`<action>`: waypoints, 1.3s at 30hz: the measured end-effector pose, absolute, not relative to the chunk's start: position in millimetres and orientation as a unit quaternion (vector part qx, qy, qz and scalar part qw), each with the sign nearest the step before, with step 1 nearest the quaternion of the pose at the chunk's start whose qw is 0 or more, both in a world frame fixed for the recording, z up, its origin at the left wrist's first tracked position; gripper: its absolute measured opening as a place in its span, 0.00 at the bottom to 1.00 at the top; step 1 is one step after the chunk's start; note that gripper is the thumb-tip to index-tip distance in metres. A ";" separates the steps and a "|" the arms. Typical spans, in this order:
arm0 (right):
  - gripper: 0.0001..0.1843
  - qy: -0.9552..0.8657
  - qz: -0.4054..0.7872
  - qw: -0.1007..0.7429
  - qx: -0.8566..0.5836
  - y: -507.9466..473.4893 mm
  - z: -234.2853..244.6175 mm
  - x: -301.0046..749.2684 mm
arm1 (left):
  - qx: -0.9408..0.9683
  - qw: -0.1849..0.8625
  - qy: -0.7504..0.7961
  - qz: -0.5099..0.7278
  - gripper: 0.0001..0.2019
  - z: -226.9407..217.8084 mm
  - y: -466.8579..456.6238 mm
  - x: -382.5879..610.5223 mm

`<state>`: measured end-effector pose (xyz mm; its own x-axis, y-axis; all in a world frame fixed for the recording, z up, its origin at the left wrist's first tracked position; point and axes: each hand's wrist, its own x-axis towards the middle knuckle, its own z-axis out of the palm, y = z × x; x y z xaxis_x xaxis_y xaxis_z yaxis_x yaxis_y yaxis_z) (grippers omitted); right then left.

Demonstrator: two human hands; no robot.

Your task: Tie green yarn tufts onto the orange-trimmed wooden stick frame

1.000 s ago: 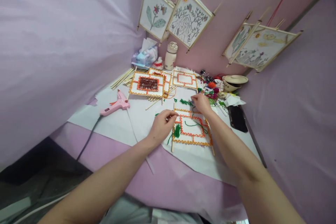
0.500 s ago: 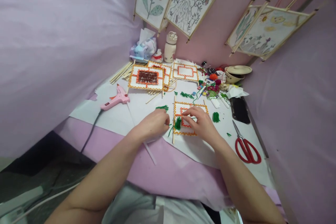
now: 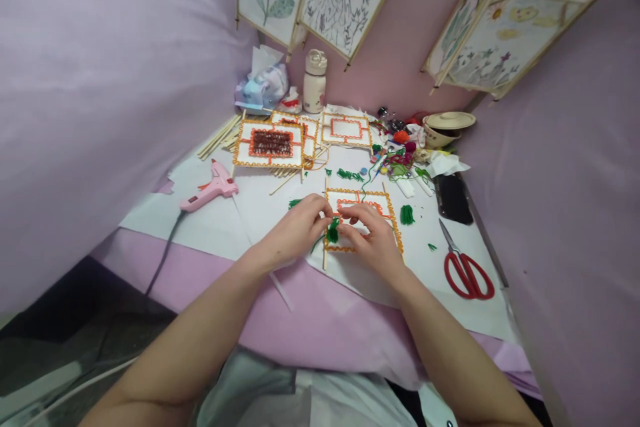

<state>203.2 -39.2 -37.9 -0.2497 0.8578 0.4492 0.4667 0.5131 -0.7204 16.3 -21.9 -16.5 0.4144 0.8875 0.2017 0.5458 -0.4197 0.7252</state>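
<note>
A small bundle of green yarn (image 3: 332, 232) lies over the left side of a stick frame (image 3: 400, 233) edged with orange and yellow yarn. My left hand (image 3: 306, 223) is closed, its thumb and index finger pinched at the bundle's upper left; a loose green strand trails below. From the other side, my right hand (image 3: 373, 233) reaches over the frame with curled fingers, its thumb tip against the bundle. The exact strand between the fingertips is too small to make out. Partly behind my left hand lies another green yarn bundle (image 3: 295, 203).
A pink glue gun (image 3: 213, 188) rests at left, near bamboo sticks. Finished-looking yarn frames (image 3: 270, 159) lie behind. At right are red-handled scissors (image 3: 463, 270), a dark phone (image 3: 454, 199) and a green yarn coil (image 3: 407, 215). A bottle (image 3: 315, 83) stands at the back.
My two hands have come closer together at the green bundle. The left hand has moved in to the bundle's top, and the right fingers have curled. The whole view has shifted slightly.
</note>
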 end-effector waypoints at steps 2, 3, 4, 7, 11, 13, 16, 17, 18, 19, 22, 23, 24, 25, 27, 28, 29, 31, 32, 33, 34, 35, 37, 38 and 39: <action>0.04 -0.763 0.209 0.433 -0.433 -39.7 -37.2 202.7 | 0.783 0.318 0.455 0.279 0.06 -16.7 -25.6 23.3; 0.03 -0.766 0.198 0.434 -0.431 -39.6 -36.9 202.9 | 0.776 0.336 0.461 0.270 0.06 -17.1 -26.8 26.3; 0.04 -0.768 0.188 0.435 -0.431 -39.4 -36.8 203.4 | 0.765 0.357 0.466 0.266 0.06 -17.7 -27.6 28.8; 0.06 -0.750 0.176 0.453 -0.448 -38.4 -36.3 205.5 | 0.719 0.421 0.465 0.300 0.04 -20.9 -27.9 33.0; 0.07 -0.704 0.184 0.492 -0.477 -38.4 -34.0 208.3 | 0.676 0.443 0.473 0.350 0.08 -24.8 -26.7 34.0; 0.06 -0.689 0.188 0.503 -0.486 -39.6 -32.3 208.7 | 0.668 0.437 0.486 0.356 0.07 -26.0 -26.5 34.8; 0.06 -0.683 0.189 0.508 -0.490 -42.5 -30.9 207.3 | 0.633 0.455 0.496 0.382 0.07 -28.6 -25.9 37.8; 0.05 -0.684 0.186 0.509 -0.488 -43.6 -31.1 206.5 | 0.613 0.471 0.494 0.397 0.08 -29.6 -25.6 39.1; 0.04 -0.687 0.181 0.510 -0.485 -44.5 -31.7 205.6 | 0.590 0.492 0.490 0.413 0.09 -30.5 -25.4 40.3; 0.04 -0.691 0.177 0.510 -0.481 -45.2 -32.6 204.8 | 0.567 0.513 0.484 0.426 0.10 -31.2 -25.1 41.4; 0.04 -0.701 0.166 0.509 -0.471 -45.8 -36.0 203.9 | 0.506 0.574 0.470 0.440 0.13 -31.3 -25.3 43.5; 0.04 -0.703 0.164 0.509 -0.469 -45.5 -37.0 204.1 | 0.490 0.591 0.468 0.437 0.13 -30.7 -25.7 43.8; 0.04 -0.705 0.162 0.509 -0.466 -45.0 -37.8 204.5 | 0.475 0.607 0.466 0.433 0.13 -29.8 -26.2 44.0; 0.04 -0.707 0.160 0.511 -0.462 -44.5 -38.5 204.9 | 0.462 0.621 0.466 0.428 0.13 -28.8 -26.7 44.0; 0.04 -0.711 0.155 0.517 -0.452 -43.2 -39.4 205.6 | 0.442 0.641 0.468 0.418 0.13 -27.1 -27.5 43.8; 0.04 -0.713 0.153 0.518 -0.447 -42.7 -39.9 205.8 | 0.436 0.647 0.469 0.414 0.14 -26.4 -27.7 43.7; 0.04 -0.715 0.149 0.520 -0.444 -42.2 -40.3 205.9 | 0.432 0.651 0.470 0.411 0.14 -25.9 -27.8 43.4; 0.04 -0.720 0.137 0.519 -0.440 -41.4 -41.5 205.9 | 0.425 0.658 0.466 0.411 0.14 -25.6 -27.7 42.9; 0.04 -0.723 0.131 0.517 -0.440 -41.1 -42.1 205.9 | 0.421 0.663 0.462 0.412 0.15 -25.5 -27.5 42.7; 0.04 -0.725 0.125 0.513 -0.441 -40.9 -42.6 205.9 | 0.416 0.670 0.457 0.412 0.15 -25.5 -27.4 42.5; 0.04 -0.727 0.122 0.509 -0.444 -40.8 -43.0 205.9 | 0.410 0.677 0.450 0.413 0.15 -25.5 -27.3 42.4; 0.05 -0.729 0.120 0.505 -0.446 -40.8 -43.2 205.8 | 0.404 0.685 0.444 0.414 0.16 -25.6 -27.3 42.3; 0.05 -0.732 0.121 0.499 -0.447 -41.3 -43.1 205.2 | 0.392 0.698 0.432 0.416 0.16 -26.1 -27.3 42.7; 0.05 -0.733 0.123 0.501 -0.444 -41.7 -42.8 204.6 | 0.386 0.702 0.427 0.419 0.16 -26.6 -27.4 43.2; 0.05 -0.732 0.125 0.504 -0.441 -42.2 -42.4 203.9 | 0.382 0.705 0.423 0.423 0.16 -27.3 -27.4 43.8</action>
